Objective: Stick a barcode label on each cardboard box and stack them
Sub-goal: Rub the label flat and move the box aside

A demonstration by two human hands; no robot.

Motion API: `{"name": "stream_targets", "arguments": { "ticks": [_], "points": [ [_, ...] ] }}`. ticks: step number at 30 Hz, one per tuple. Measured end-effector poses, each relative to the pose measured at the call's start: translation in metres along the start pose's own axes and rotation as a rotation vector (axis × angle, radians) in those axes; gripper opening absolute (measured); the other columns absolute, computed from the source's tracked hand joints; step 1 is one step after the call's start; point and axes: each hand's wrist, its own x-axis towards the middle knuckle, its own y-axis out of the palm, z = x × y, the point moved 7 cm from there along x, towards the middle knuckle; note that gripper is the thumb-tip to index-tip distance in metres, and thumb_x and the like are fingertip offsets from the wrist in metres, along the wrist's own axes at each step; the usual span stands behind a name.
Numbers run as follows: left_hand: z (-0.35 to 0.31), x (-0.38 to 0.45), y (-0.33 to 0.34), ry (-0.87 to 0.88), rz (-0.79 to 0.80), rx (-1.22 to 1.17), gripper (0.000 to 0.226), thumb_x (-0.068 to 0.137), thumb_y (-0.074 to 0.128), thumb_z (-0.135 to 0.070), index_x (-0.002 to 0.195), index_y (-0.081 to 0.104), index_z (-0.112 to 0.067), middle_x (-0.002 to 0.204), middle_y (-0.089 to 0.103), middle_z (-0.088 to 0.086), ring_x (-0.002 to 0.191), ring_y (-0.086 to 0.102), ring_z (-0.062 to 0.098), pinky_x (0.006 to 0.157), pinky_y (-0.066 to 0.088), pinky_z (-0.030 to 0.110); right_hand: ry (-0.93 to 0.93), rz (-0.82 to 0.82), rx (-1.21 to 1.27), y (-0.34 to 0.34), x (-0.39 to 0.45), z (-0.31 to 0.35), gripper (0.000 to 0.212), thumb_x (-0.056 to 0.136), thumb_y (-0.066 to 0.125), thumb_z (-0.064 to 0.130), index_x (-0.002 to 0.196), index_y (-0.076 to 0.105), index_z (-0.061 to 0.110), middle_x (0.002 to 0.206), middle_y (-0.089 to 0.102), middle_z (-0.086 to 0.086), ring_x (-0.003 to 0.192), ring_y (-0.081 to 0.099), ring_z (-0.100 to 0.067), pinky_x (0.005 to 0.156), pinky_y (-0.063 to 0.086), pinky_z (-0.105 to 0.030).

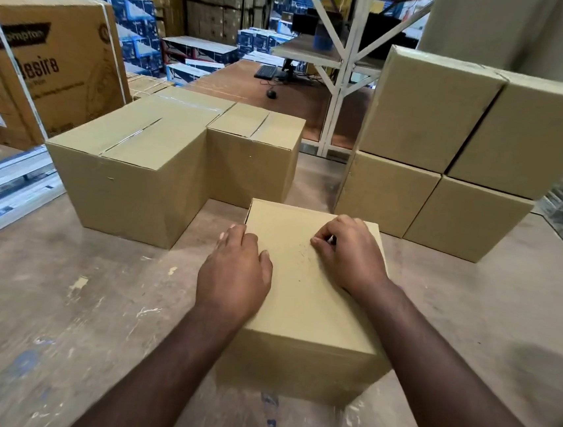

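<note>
Plain brown cardboard box [303,294] on scuffed worktable [59,295], nearest person. Left hand [233,270] flat, fingers relaxed, on box's left top edge, probably steadying it. Right hand [345,250] curled on top; label pinch unclear. 4 stacked boxes [451,147] right rear: likely finished stack.

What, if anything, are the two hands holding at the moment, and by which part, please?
Both rest on top of the near cardboard box. The left hand lies flat at its left edge; the right hand has curled fingertips, possibly pinching something small, but that cannot be told.
</note>
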Motion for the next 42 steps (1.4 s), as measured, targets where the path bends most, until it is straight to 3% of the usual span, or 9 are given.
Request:
{"name": "stream_targets", "arguments": {
  "ticks": [3,6,10,17,24,27,36,39,42],
  "points": [
    [-0.001,0.001,0.0,0.016,0.002,-0.018,0.04,0.102,0.042,-0.035,0.133,0.056,-0.013,0.152,0.043,0.006,0.14,0.043,0.027,0.108,0.043,0.04,-0.079,-0.002,-0.136,0.005,-0.003,0.006,0.013,0.102,0.061,0.032,0.1,0.07,0.022,0.106,0.061,0.004,0.105,0.05,-0.022,0.09,0.043,-0.04],
    [-0.007,0.003,0.003,0.089,0.025,-0.084,0.045,0.107,0.037,-0.026,0.148,0.045,-0.01,0.168,0.023,0.008,0.155,0.019,0.023,0.125,0.02,0.035,-0.139,0.021,-0.23,0.008,-0.001,0.01,0.02,0.106,0.052,0.031,0.108,0.067,0.017,0.112,0.06,-0.003,0.108,0.049,-0.028,0.089,0.042,-0.042],
    [-0.006,0.005,0.001,0.099,0.006,-0.126,0.048,0.108,0.036,-0.023,0.153,0.04,-0.008,0.169,0.019,0.008,0.156,0.014,0.02,0.125,0.004,0.028,-0.177,0.06,-0.307,0.012,0.0,0.014,0.023,0.108,0.047,0.029,0.11,0.063,0.014,0.113,0.061,-0.008,0.106,0.049,-0.031,0.086,0.041,-0.044],
    [-0.003,0.004,0.0,0.076,0.0,-0.182,0.049,0.107,0.037,-0.024,0.154,0.04,-0.009,0.167,0.026,0.006,0.156,0.016,0.018,0.125,0.005,0.027,-0.056,0.024,0.001,-0.009,-0.006,0.0,0.01,0.098,0.064,0.017,0.096,0.074,0.019,0.097,0.064,0.005,0.097,0.059,-0.021,0.084,0.045,-0.035],
    [-0.004,0.003,0.0,0.082,-0.004,-0.188,0.049,0.107,0.038,-0.023,0.153,0.041,-0.008,0.166,0.028,0.006,0.156,0.016,0.019,0.126,0.008,0.028,-0.193,0.171,-0.364,-0.006,0.002,0.025,0.022,0.091,0.057,0.009,0.092,0.078,0.014,0.093,0.062,-0.006,0.081,0.063,-0.031,0.072,0.056,-0.038],
    [-0.004,0.003,0.0,0.082,-0.008,-0.193,0.049,0.106,0.038,-0.023,0.152,0.042,-0.008,0.166,0.029,0.007,0.156,0.017,0.019,0.127,0.009,0.029,-0.214,0.182,-0.539,-0.006,0.005,0.036,0.019,0.088,0.057,0.0,0.088,0.071,0.012,0.093,0.063,-0.007,0.071,0.055,-0.03,0.06,0.043,-0.031],
    [-0.002,0.004,0.001,0.071,-0.009,-0.208,0.05,0.106,0.038,-0.027,0.154,0.04,-0.01,0.167,0.027,0.004,0.156,0.014,0.016,0.127,0.011,0.03,-0.281,0.133,-0.529,-0.006,0.002,0.037,0.014,0.09,0.057,0.019,0.094,0.068,0.011,0.099,0.064,-0.006,0.088,0.065,-0.034,0.058,0.042,-0.035],
    [-0.002,0.004,0.001,0.077,-0.014,-0.204,0.05,0.106,0.038,-0.025,0.153,0.041,-0.009,0.166,0.028,0.004,0.156,0.015,0.017,0.127,0.012,0.03,-0.181,0.09,-0.3,-0.016,-0.001,0.027,0.016,0.095,0.055,0.026,0.094,0.069,0.019,0.1,0.066,0.0,0.093,0.066,-0.028,0.071,0.052,-0.037],
    [-0.003,0.003,0.002,0.077,-0.016,-0.201,0.049,0.107,0.037,-0.025,0.154,0.04,-0.009,0.167,0.027,0.004,0.156,0.015,0.017,0.127,0.012,0.029,-0.076,0.257,-0.225,-0.002,-0.016,0.014,0.041,0.109,0.04,0.04,0.139,0.059,0.018,0.15,0.054,-0.003,0.137,0.051,-0.027,0.11,0.044,-0.042]
  ]
}}
